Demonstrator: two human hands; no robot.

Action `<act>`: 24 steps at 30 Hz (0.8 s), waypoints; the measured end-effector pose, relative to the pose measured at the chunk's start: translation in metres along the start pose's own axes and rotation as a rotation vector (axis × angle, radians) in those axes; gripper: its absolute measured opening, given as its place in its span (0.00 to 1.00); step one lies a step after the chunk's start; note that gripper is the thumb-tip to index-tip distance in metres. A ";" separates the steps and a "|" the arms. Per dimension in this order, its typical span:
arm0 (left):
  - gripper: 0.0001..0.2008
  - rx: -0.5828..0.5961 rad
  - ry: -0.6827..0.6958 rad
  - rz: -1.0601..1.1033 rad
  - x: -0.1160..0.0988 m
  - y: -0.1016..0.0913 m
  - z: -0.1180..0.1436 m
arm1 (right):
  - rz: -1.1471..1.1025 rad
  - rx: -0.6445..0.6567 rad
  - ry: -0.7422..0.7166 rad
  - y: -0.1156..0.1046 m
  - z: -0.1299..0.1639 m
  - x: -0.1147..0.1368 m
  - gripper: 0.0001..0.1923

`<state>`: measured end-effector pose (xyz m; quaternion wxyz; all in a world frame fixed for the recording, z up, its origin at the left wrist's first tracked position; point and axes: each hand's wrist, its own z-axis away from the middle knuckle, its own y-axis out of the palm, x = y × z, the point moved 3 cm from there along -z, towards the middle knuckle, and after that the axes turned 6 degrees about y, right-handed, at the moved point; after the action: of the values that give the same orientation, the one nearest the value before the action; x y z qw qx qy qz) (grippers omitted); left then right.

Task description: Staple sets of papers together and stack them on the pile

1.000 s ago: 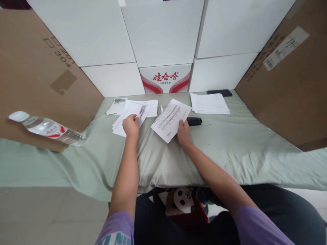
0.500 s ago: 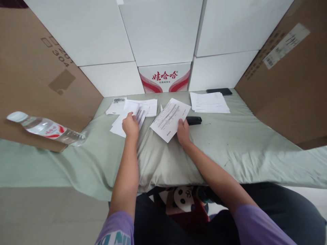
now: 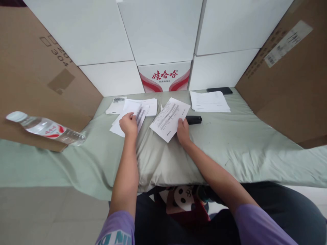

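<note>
My right hand [image 3: 183,132] grips a printed sheet of paper [image 3: 168,119] by its right edge, thumb on top, and the sheet is tilted above the cloth. My left hand [image 3: 128,124] is closed over a fanned bunch of loose sheets [image 3: 118,126], its fingers curled at the top sheet's edge. Just behind that bunch lies another small pile of white papers [image 3: 152,107]. Beside my right hand rests a black stapler [image 3: 194,120], partly covered by the hand and the sheet.
A stack of papers [image 3: 209,102] and a black phone [image 3: 220,90] lie at the back right. At the back left is a white packet [image 3: 114,108] with dark bits. A water bottle [image 3: 51,128] lies at left. Cardboard boxes [image 3: 288,85] flank the cloth; white boxes [image 3: 163,34] stand behind.
My left hand has shifted slightly left and its fingers have curled more over the loose sheets. My right hand and its sheet stay almost in place.
</note>
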<state>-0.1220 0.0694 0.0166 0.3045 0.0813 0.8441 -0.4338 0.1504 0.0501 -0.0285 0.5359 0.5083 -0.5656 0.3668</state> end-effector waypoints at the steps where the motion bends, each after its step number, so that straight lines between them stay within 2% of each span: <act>1: 0.15 0.007 -0.020 0.019 0.001 0.000 0.000 | -0.001 -0.001 0.001 0.000 0.000 0.000 0.27; 4: 0.13 0.055 -0.085 0.121 0.009 0.005 -0.002 | -0.002 -0.003 0.008 0.000 0.000 0.001 0.27; 9: 0.19 0.153 -0.198 0.447 0.025 0.025 -0.004 | -0.011 0.010 0.013 0.001 0.001 0.004 0.27; 13: 0.19 0.188 -0.251 0.554 0.029 0.036 -0.004 | 0.006 0.019 0.033 0.001 0.002 0.005 0.28; 20: 0.21 0.300 -0.291 0.592 0.029 0.041 -0.002 | 0.023 0.005 0.018 0.001 0.003 0.008 0.28; 22: 0.20 0.304 -0.263 0.523 0.027 0.039 -0.001 | 0.018 0.005 0.024 0.001 0.003 0.009 0.28; 24: 0.16 0.271 -0.208 0.336 0.021 0.030 -0.001 | 0.021 0.007 0.027 0.002 0.004 0.010 0.28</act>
<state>-0.1273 0.0856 -0.0164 0.4440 0.2158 0.7170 -0.4922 0.1489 0.0452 -0.0190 0.5380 0.4992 -0.5623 0.3809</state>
